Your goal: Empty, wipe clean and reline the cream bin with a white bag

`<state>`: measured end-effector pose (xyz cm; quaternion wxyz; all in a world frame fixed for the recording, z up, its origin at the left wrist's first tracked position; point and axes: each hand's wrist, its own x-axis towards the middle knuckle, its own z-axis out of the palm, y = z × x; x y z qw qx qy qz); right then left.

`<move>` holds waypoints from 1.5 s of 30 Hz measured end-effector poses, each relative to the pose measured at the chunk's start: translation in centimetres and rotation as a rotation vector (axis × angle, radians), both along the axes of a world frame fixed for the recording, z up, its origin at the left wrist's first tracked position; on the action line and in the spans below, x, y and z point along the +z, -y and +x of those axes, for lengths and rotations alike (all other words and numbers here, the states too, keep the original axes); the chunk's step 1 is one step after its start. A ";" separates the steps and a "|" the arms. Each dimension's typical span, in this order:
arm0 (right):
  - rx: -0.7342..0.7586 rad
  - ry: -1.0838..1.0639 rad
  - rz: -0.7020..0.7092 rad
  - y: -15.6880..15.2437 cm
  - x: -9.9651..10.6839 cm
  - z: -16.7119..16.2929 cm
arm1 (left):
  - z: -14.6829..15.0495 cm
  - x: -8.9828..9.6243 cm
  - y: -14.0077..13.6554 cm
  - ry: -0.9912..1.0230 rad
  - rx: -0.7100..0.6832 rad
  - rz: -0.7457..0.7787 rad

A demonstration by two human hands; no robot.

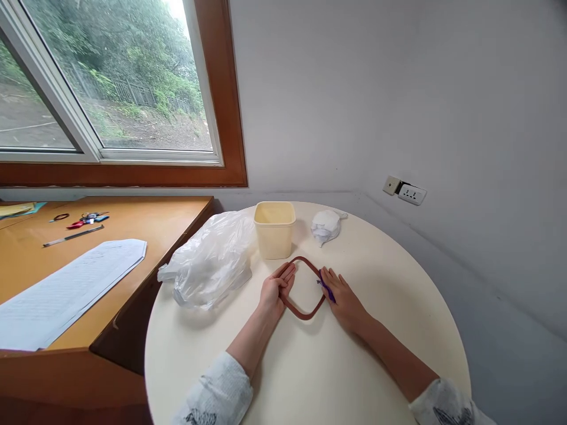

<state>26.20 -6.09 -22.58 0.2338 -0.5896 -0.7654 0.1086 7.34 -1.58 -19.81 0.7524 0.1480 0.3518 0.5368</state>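
A brown, rounded-square ring is held just over the round table, one corner pointing toward me. My left hand grips its left corner, the thumb bent over and the fingers underneath. At the opposite corner, my right hand presses a small purple cloth against the ring. The fingers of that hand lie together over the cloth, and most of the cloth is hidden beneath them. Beyond the ring stands a cream plastic bin, upright and open at the top.
A crumpled clear plastic bag lies left of the bin, and a bunched white bag lies to its right. All rest on the round cream table. A wooden desk at left carries papers, a pen and red-handled scissors.
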 end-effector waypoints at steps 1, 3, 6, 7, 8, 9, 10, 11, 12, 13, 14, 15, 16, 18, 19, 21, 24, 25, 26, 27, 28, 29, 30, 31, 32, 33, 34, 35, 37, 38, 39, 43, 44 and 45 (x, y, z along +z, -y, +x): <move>-0.002 0.017 0.010 0.5 -0.1 0.1 | 0.0 -0.1 0.0 0.001 0.008 -0.002; 0.001 0.058 0.029 1.5 0.0 -0.1 | 0.1 -0.2 0.0 0.005 0.020 -0.003; 0.029 0.083 0.075 3.0 0.1 -1.1 | 0.1 -0.4 0.0 0.017 0.030 0.002; 0.047 0.081 0.094 3.5 0.1 -1.5 | 0.2 -0.5 0.0 0.021 0.033 0.004; 0.068 0.079 0.108 3.9 0.1 -2.1 | 0.2 -0.6 0.0 0.024 0.038 0.005; 0.092 0.079 0.118 4.4 0.1 -2.6 | 0.2 -0.6 0.0 0.025 0.046 0.005; 0.120 0.081 0.120 4.9 0.0 -3.2 | 0.2 -0.6 0.0 0.026 0.055 0.004; 0.151 0.084 0.115 5.4 0.0 -3.8 | 0.3 -0.6 0.0 0.027 0.065 0.004; 0.182 0.085 0.105 5.9 0.1 -4.3 | 0.3 -0.6 0.0 0.026 0.074 0.003; 0.209 0.082 0.090 6.4 0.2 -4.8 | 0.3 -0.5 0.1 0.025 0.082 0.002; 0.230 0.070 0.071 6.8 0.4 -5.3 | 0.3 -0.4 0.2 0.024 0.089 0.003; 0.247 0.049 0.047 7.1 0.7 -5.7 | 0.3 -0.3 0.2 0.022 0.094 0.005; 0.260 0.015 0.018 7.4 1.0 -6.0 | 0.3 -0.2 0.3 0.019 0.097 0.006; 0.278 -0.103 -0.061 7.6 1.7 -6.3 | 0.3 0.0 0.4 0.015 0.100 0.007; 0.276 -0.195 -0.117 7.7 2.1 -6.3 | 0.3 0.1 0.4 0.013 0.100 0.005; 0.242 -0.458 -0.246 7.4 2.7 -6.0 | 0.3 0.1 0.4 0.007 0.098 -0.001; 0.102 -0.954 -0.374 6.4 3.8 -4.8 | 0.3 0.0 0.2 -0.009 0.091 -0.009; 0.027 -1.107 -0.376 5.8 4.2 -4.2 | 0.3 -0.1 0.1 -0.015 0.089 -0.011; -0.054 -1.237 -0.364 5.2 4.6 -3.5 | 0.3 -0.1 0.1 -0.022 0.088 -0.011; -0.146 -1.345 -0.340 4.5 5.0 -2.7 | 0.2 -0.2 0.0 -0.028 0.086 -0.008; -0.222 -1.430 -0.326 3.7 5.3 -1.8 | 0.2 -0.2 0.0 -0.034 0.085 -0.001; -0.277 -1.497 -0.318 2.9 5.5 -0.8 | 0.2 -0.3 0.0 -0.040 0.084 0.009; -0.311 -1.556 -0.316 2.2 5.6 0.2 | 0.2 -0.3 0.0 -0.048 0.083 0.022; -0.323 -1.611 -0.321 1.4 5.5 1.3 | 0.1 -0.3 0.1 -0.057 0.082 0.035; -0.338 -1.656 -0.320 0.7 5.2 2.3 | 0.1 -0.3 0.1 -0.067 0.083 0.048; -0.340 -1.690 -0.323 0.0 4.8 3.2 | 0.1 -0.3 0.1 -0.080 0.085 0.060; -0.347 -1.712 -0.320 -0.7 4.3 4.1 | 0.1 -0.3 0.1 -0.093 0.088 0.071; -0.361 -1.718 -0.320 -1.3 3.7 4.8 | 0.1 -0.3 0.2 -0.108 0.093 0.081; -0.445 -1.671 -0.306 -2.3 2.7 6.1 | 0.1 -0.3 0.2 -0.140 0.102 0.101; -0.502 -1.630 -0.296 -2.8 2.3 6.6 | 0.1 -0.2 0.2 -0.157 0.106 0.111; -0.559 -1.588 -0.284 -3.3 2.0 7.0 | 0.0 -0.2 0.3 -0.174 0.109 0.122; -0.679 -1.475 -0.239 -4.7 1.2 8.2 | -0.1 -0.2 0.2 -0.250 0.105 0.174; -0.691 -1.450 -0.222 -5.0 1.1 8.4 | -0.1 -0.2 0.2 -0.273 0.101 0.186; -0.700 -1.421 -0.202 -5.2 1.0 8.6 | -0.2 -0.3 0.2 -0.300 0.097 0.198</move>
